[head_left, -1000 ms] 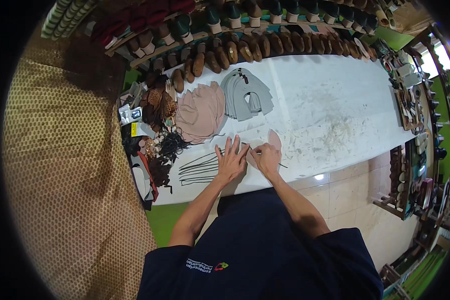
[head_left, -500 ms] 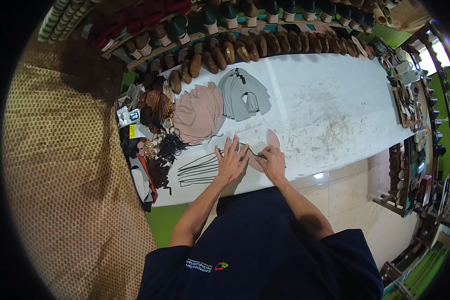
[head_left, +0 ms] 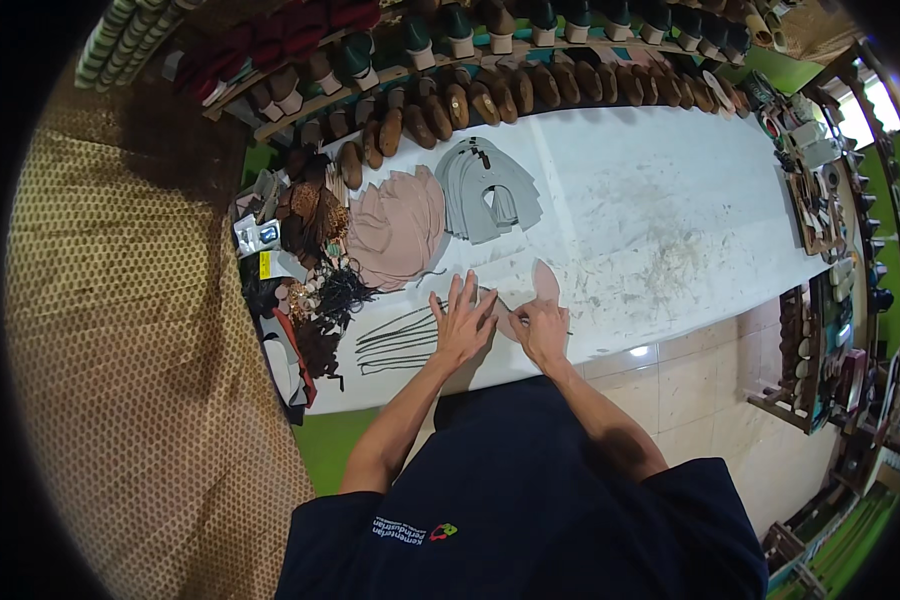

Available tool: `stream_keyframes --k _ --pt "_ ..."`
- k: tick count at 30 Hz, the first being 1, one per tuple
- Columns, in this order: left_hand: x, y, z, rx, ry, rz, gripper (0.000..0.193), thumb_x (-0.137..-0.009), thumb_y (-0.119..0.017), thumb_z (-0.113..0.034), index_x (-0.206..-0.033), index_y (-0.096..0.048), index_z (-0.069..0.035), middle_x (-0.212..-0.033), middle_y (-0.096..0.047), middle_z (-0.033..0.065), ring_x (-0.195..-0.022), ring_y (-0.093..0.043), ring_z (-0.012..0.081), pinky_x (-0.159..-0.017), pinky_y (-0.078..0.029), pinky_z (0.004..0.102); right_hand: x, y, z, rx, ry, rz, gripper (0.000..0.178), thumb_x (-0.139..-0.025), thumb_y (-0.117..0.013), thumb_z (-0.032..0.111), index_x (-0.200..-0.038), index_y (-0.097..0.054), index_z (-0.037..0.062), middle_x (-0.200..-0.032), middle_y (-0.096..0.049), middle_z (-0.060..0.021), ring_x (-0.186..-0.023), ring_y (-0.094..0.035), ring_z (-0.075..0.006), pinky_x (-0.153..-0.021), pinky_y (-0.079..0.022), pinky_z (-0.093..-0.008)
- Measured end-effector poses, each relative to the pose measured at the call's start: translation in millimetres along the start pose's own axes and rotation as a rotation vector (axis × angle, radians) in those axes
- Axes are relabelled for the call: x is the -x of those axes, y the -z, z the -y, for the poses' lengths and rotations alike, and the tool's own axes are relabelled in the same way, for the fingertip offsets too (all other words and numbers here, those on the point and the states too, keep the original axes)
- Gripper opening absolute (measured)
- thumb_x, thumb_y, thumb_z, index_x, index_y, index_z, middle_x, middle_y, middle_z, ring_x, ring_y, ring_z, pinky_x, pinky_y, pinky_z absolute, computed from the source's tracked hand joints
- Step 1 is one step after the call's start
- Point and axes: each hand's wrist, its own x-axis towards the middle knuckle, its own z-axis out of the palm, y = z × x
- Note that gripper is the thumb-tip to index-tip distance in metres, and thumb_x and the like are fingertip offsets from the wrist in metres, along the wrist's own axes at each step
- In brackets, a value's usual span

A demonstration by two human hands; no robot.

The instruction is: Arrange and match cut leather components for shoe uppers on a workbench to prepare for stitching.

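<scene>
A curved pink shoe-upper piece [head_left: 544, 281] lies near the table's front edge, partly covered by my hands. My left hand [head_left: 463, 325] rests flat with fingers spread, over the ends of several thin dark strips [head_left: 395, 340] and the left part of the piece. One dark strip [head_left: 503, 300] runs from beside its fingertips along the edge of the pink piece. My right hand [head_left: 542, 332] is closed, its thumb and fingers pinching that strip at the edge. The exact contact under the right fingertips is hidden.
Behind my hands lie a fanned stack of pink pieces [head_left: 395, 225] and a stack of grey pieces [head_left: 470, 195]. Scraps and black cords [head_left: 345, 287] crowd the left side. Wooden shoe lasts [head_left: 485, 102] line the back; loaded shelves [head_left: 820, 360] stand at the right.
My right hand has shifted slightly left along the edge, its fingers drawn in closer together. The left hand stays in the same place.
</scene>
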Motion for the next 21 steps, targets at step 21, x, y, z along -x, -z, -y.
stream_keyframes --k 21 --pt "3.7 -1.3 1.7 -0.065 -0.12 -0.055 0.05 -0.1 -0.063 -0.038 -0.15 -0.056 -0.036 -0.174 -0.019 0.0121 -0.158 -0.019 0.0376 -0.112 -0.014 0.0791 -5.1 -5.4 -3.0 0.023 0.102 -0.066 0.014 -0.083 -0.076 0.02 -0.082 -0.08 0.0063 -0.108 -0.066 -0.0059 -0.106 -0.057 -0.0296 -0.09 -0.04 -0.0443"
